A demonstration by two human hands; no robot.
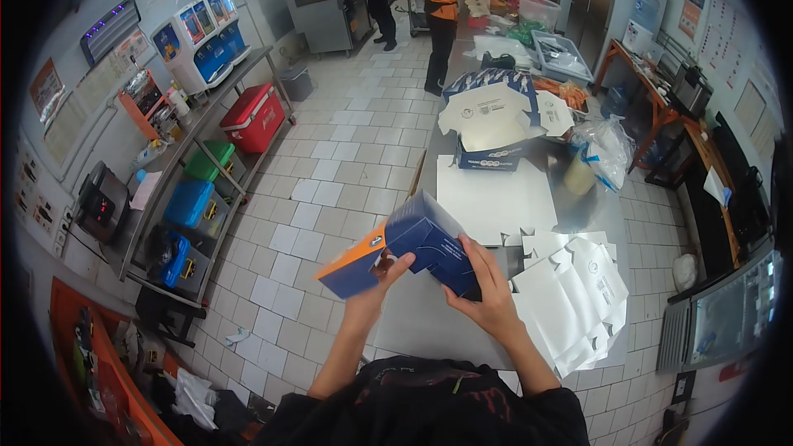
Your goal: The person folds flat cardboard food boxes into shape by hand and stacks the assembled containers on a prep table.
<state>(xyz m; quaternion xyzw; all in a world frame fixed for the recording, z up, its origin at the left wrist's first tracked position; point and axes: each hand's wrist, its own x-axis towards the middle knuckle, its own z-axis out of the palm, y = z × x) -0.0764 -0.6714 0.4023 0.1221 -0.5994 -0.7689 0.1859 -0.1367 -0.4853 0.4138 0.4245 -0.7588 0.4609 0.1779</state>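
Observation:
A dark blue cardboard box [423,235] with an orange-edged flap [353,266] is held up over the near end of the steel table. My left hand [382,277] grips its left side near the flap, thumb on the blue face. On the right side, my right hand [487,291] has its fingers and thumb around the box's edge. Flat white cardboard blanks [570,293] lie in a loose stack to the right of my right hand. Just beyond the held box, a larger white sheet [496,198] lies on the table.
Farther up the steel table [405,314] stand a blue box with an open white lid [487,116], a plastic bag [607,144] and a grey-blue tray [562,56]. Two people stand in the background. A shelf rack [198,136] runs along the left wall.

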